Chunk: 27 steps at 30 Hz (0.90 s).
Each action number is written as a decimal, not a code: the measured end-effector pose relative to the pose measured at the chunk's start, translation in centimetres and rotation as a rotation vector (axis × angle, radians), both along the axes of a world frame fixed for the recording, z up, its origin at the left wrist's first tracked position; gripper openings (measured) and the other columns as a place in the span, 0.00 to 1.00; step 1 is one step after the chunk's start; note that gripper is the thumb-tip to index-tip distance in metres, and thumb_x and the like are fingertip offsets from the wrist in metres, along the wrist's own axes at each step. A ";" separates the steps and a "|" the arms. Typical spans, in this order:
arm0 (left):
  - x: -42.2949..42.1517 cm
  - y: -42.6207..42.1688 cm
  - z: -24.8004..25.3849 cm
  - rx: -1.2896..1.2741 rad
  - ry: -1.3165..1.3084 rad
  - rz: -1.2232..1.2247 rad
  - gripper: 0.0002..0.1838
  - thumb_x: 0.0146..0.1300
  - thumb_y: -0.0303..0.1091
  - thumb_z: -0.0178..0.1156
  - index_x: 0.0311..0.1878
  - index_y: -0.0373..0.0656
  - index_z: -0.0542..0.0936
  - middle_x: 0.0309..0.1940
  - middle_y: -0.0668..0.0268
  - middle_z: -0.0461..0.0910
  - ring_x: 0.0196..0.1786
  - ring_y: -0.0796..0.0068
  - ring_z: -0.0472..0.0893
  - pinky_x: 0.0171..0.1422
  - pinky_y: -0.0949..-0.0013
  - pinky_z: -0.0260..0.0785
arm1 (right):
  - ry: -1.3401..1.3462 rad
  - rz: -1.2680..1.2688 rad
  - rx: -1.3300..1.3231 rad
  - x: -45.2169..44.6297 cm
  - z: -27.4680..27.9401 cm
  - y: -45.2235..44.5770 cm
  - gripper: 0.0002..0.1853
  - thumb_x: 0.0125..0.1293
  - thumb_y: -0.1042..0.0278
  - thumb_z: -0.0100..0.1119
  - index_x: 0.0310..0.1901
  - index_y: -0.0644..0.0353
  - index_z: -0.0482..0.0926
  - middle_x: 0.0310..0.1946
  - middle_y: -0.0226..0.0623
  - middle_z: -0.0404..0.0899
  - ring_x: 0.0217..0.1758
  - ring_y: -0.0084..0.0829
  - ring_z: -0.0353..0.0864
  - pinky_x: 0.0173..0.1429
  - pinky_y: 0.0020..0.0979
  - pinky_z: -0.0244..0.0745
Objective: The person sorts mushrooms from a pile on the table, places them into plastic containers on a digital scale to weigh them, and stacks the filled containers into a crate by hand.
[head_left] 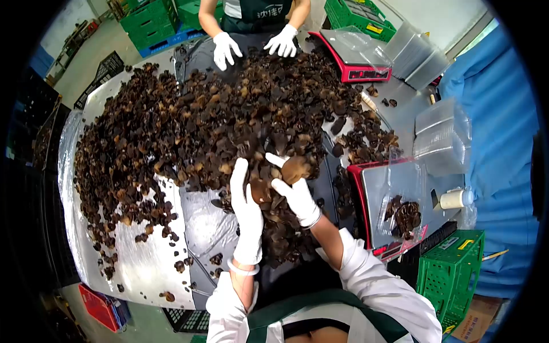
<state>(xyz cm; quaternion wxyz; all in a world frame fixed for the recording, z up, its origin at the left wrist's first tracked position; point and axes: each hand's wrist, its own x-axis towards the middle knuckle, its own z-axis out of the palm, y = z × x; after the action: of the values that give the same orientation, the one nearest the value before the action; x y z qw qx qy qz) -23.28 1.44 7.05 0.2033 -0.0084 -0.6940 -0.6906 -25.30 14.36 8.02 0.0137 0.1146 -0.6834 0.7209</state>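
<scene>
A broad heap of dark brown wood ear mushrooms [217, 114] covers much of the table. My right hand [300, 203], in a white glove, has a larger brown wood ear mushroom [296, 169] between its thumb and fingers. Beside it, my gloved left hand [247, 211] lies against the heap with its fingers stretched out, next to a smooth brown mushroom [260, 191]. Some of the fingertips are hidden among the pieces. On the right, a clear plastic tray [397, 197] with some mushrooms in it rests on a red-framed scale [361, 200].
Across the table, a person's gloved hands [226, 50] are at the heap's far edge. Another red scale [360, 48] stands near stacked clear trays [414, 54]. More trays [443, 137] and a white spool-like object [454, 199] are on the right. Green crates [452, 274] stand beside the table.
</scene>
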 end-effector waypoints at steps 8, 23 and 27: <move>4.5 -7.6 2.0 -0.428 -0.226 0.051 0.22 0.74 0.41 0.40 0.64 0.44 0.73 0.72 0.56 0.60 0.75 0.58 0.56 0.78 0.58 0.43 | 0.109 -0.114 0.225 -0.1 1.0 6.8 0.21 0.69 0.63 0.55 0.61 0.59 0.73 0.65 0.42 0.68 0.70 0.37 0.63 0.73 0.37 0.55; 12.8 -0.3 -6.9 -0.321 -0.219 0.192 0.18 0.70 0.28 0.46 0.61 0.38 0.74 0.63 0.55 0.72 0.67 0.59 0.68 0.74 0.62 0.54 | 0.117 -0.251 0.505 11.2 -7.2 0.8 0.24 0.65 0.65 0.59 0.63 0.55 0.72 0.59 0.45 0.72 0.65 0.45 0.67 0.69 0.38 0.60; 10.2 2.2 -3.4 0.060 -0.129 -0.023 0.20 0.72 0.29 0.43 0.64 0.36 0.70 0.64 0.56 0.71 0.68 0.64 0.67 0.74 0.66 0.54 | 0.115 -0.118 0.285 10.9 -4.1 -0.6 0.18 0.69 0.71 0.53 0.59 0.63 0.74 0.60 0.42 0.72 0.66 0.37 0.68 0.71 0.34 0.59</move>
<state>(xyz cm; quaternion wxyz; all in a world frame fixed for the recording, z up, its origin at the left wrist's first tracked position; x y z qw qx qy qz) -13.10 3.61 3.62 0.1506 0.0343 -0.6846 -0.7124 -14.40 13.72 3.88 0.0785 0.1161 -0.7822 0.6070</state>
